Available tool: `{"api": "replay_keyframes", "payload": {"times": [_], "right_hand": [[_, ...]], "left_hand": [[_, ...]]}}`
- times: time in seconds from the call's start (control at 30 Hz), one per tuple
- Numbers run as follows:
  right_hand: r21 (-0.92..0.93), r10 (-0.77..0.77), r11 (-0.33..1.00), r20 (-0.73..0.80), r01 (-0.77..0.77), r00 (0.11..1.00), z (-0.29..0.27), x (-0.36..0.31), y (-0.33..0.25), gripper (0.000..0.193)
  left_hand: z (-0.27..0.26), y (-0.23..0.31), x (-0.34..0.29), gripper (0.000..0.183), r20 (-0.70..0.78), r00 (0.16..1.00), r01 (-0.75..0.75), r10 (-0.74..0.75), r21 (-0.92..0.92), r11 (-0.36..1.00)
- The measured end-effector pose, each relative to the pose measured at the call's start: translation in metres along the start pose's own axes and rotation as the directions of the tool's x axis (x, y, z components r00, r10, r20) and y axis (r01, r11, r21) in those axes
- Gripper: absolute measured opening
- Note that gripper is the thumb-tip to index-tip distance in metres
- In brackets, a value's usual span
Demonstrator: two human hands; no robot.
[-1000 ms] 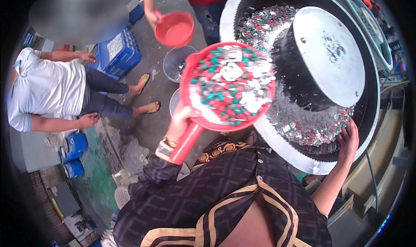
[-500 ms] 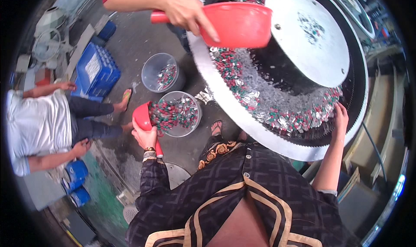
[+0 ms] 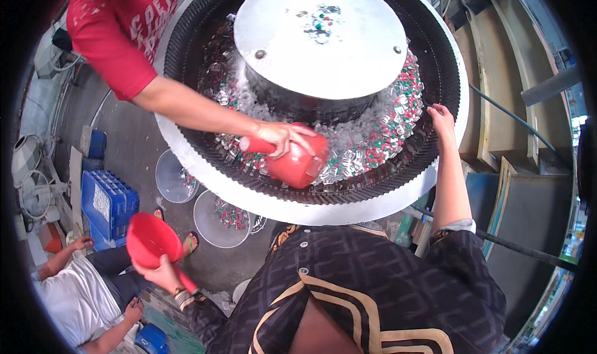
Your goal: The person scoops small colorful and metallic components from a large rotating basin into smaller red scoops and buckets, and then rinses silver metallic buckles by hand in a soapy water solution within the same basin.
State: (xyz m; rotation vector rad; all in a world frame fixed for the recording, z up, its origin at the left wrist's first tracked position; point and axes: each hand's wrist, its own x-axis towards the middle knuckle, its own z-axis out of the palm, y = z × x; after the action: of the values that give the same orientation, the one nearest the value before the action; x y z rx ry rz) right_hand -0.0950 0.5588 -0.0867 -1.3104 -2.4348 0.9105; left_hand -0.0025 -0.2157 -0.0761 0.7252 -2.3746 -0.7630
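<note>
My left hand [image 3: 163, 274] is closed around the handle of a red plastic dipper [image 3: 155, 239], whose bowl is tilted and looks empty. Over the right wall of a large round tub [image 3: 398, 195] is my right hand [image 3: 441, 119], its fingers bent together; whatever they pinch, if anything, is too small to make out. Small red, green and silvery pieces [image 3: 373, 158] lie in a ring inside the tub, around a centre topped by a white disc [image 3: 320, 37]. A co-worker's hand [image 3: 283, 137] holds a second red dipper [image 3: 298, 164] down among the pieces.
Two clear buckets, one nearer [image 3: 208, 236] and one farther [image 3: 166, 183], stand on the floor left of the tub with similar pieces inside. Another person in a white shirt [image 3: 87, 304] is at lower left, near blue crates [image 3: 118, 198]. Wooden frames [image 3: 510, 74] stand on the right.
My left dipper, pouring pieces into the nearer bucket before, has moved away and now looks empty. The co-worker's dipper has gone down into the tub. The view has turned toward the tub.
</note>
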Motion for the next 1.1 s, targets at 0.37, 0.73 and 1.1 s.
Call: {"api": "replay_keyframes", "payload": {"times": [0.37,0.73,1.1], "right_hand": [[-0.475,0.126,0.880,0.225,-0.004,0.966,0.085,0.153,0.041,0.070],[-0.594,-0.033,0.780,0.273,0.195,0.962,0.141,0.180,0.080,0.088],[-0.578,0.095,0.773,0.513,0.261,0.853,0.165,0.126,0.087,0.095]], "left_hand": [[0.002,0.268,-0.024,0.081,0.524,0.835,0.200,0.167,-0.572,0.796],[0.229,0.320,-0.058,0.094,0.793,0.559,-0.733,0.243,0.335,0.592],[0.293,0.285,-0.089,0.103,0.912,0.398,-0.826,0.095,0.311,0.470]]}}
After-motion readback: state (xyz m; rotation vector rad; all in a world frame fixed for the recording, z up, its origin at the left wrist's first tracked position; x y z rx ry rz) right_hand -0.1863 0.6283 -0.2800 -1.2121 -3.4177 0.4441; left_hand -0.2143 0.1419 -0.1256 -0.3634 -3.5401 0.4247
